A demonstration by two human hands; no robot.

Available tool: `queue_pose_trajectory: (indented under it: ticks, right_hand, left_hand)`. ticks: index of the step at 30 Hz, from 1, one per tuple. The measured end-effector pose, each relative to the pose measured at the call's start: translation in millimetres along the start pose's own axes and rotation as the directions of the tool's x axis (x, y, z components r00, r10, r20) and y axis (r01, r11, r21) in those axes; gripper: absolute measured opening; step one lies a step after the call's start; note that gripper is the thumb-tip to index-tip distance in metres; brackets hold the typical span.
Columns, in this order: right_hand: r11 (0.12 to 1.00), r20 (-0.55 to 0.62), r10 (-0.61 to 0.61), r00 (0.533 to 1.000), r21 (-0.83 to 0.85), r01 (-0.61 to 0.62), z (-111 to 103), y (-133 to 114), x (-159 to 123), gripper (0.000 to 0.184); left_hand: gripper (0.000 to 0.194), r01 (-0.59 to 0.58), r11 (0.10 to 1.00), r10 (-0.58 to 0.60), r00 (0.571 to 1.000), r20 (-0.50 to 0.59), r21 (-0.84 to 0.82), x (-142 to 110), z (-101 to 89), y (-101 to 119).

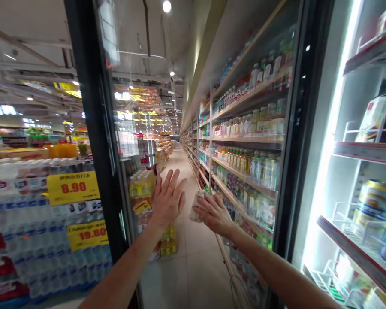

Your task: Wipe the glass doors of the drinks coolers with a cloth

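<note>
An opened glass cooler door (193, 274) with a dark frame stands in front of me, and the aisle shows through it. My left hand (168, 199) is spread with fingers up, its palm at or against the glass. To the right of it my right hand (216, 213) holds a crumpled whitish cloth (197, 207) flat at the pane. The cloth is partly hidden under the fingers, and its exact material is hard to make out.
Lit cooler shelves (366, 152) with cans and bottles stand at the right. Stacked water bottles (45, 240) with yellow price signs (73, 187) fill the left. Through the glass, bottle shelves (247, 139) line the aisle floor (176, 167); some of this may be reflection.
</note>
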State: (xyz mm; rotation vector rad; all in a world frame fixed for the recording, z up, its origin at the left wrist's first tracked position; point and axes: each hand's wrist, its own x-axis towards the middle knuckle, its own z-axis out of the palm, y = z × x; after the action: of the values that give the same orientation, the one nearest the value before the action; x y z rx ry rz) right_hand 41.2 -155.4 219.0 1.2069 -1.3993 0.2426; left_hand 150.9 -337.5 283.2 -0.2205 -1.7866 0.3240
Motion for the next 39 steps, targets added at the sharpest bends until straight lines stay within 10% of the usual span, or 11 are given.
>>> queue_pose_trajectory:
  ticks: [2,7,13,17,23,28,30,33,35,37,39]
  right_hand:
    - [0.982,-0.093,0.180,0.979,-0.032,-0.184,-7,27,7,0.047]
    - [0.728,-0.392,0.630,0.671,-0.004,-0.686,-22,99,53,0.050]
    - [0.990,0.019,0.139,0.990,0.010,-0.140,-7,-6,-21,0.046]
    - [1.000,0.068,0.011,0.998,0.013,-0.012,-4,-10,-50,0.043]
    - [0.818,-0.331,0.525,0.785,-0.061,-0.572,-19,86,47,0.051]
    - [0.995,-0.023,0.061,0.998,-0.078,-0.063,-18,36,10,0.047]
    - [0.982,0.077,-0.183,0.980,-0.031,0.186,-17,24,-11,0.042]
    - [0.997,-0.030,-0.007,1.000,-0.076,0.004,-26,69,0,0.043]
    - [0.906,-0.244,0.385,0.890,-0.084,-0.415,-40,127,32,0.047]
    - [0.651,-0.475,0.683,0.555,0.048,-0.758,-55,179,71,0.049]
    - [0.550,-0.541,0.731,0.417,0.106,-0.828,-62,199,104,0.051]
  left_hand:
    - [0.051,-0.025,1.000,0.025,0.999,0.029,-0.008,-3,-1.6,-1]
    - [0.052,-0.048,0.999,0.047,0.998,0.030,0.024,-9,-3.4,0]
    - [0.048,-0.059,0.998,0.059,0.998,0.025,0.020,-7,-6.4,1]
    - [0.048,-0.058,0.998,0.058,0.998,0.011,0.019,-7,-7.2,0]
    - [0.044,-0.048,0.999,0.048,0.999,0.017,0.007,-8,-5.2,-2]
    - [0.040,-0.061,0.998,0.061,0.998,0.013,0.007,-7,-9.0,-2]
    - [0.039,-0.070,0.998,0.070,0.997,0.011,-0.008,-7,-11.0,-2]
    - [0.038,-0.055,0.998,0.055,0.998,-0.001,-0.036,-7,-11.4,-2]
    - [0.037,-0.036,0.998,0.036,0.999,-0.009,-0.048,-8,-10.3,-2]
    - [0.037,-0.029,0.998,0.028,0.999,-0.015,-0.060,-9,-9.0,-2]
    - [0.038,-0.026,0.997,0.025,0.999,-0.021,-0.070,-9,-8.1,-1]
